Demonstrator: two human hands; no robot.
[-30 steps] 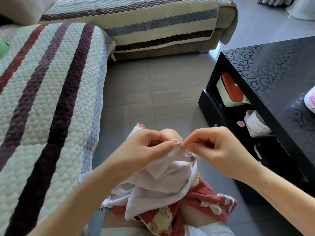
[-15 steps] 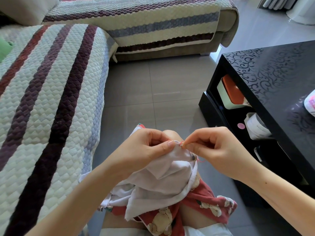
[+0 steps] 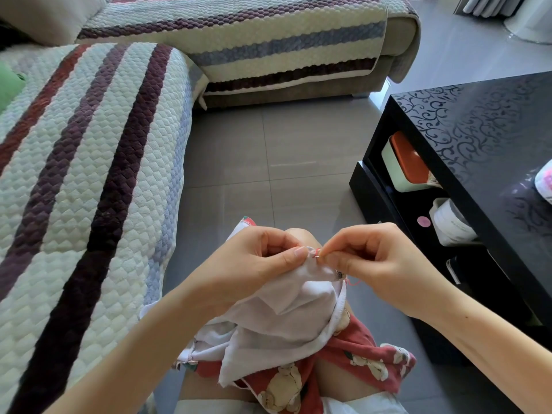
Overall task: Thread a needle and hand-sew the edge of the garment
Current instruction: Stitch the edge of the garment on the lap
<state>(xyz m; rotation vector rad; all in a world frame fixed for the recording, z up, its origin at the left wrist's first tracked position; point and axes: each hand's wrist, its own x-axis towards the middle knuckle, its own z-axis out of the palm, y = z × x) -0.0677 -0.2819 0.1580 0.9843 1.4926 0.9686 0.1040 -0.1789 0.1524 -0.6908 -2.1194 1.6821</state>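
White garment pinched by the left hand; right hand fingers pinch needle.

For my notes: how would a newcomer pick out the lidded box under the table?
Start at the glossy black coffee table with scroll patterns on the right. Under its top is an open shelf, and at the shelf's far end sits a pale green rectangular box. Its orange-red lid sets it apart from the white container nearer the person.
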